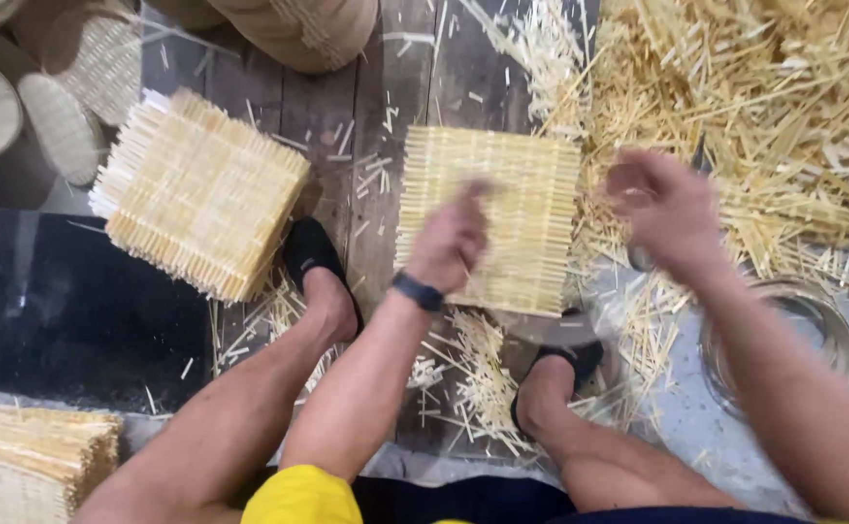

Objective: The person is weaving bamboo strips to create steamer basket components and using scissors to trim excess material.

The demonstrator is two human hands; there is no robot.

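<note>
A woven mat (488, 218) is being worked on the boards between the feet; the left hand (452, 243), blurred, is pressed over it, grip unclear; the right hand (665, 209) is held loosely curled above the strips (764, 107); a fresh strip seems needed next.

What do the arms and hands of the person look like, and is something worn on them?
Both arms are bare, with no sleeves showing on the forearms. The left hand has no glove; a dark band, like a watch or bracelet, sits around its wrist. The right hand is also bare, with no glove or band visible. Both hands are blurred, so rings or finer marks cannot be told.
</note>
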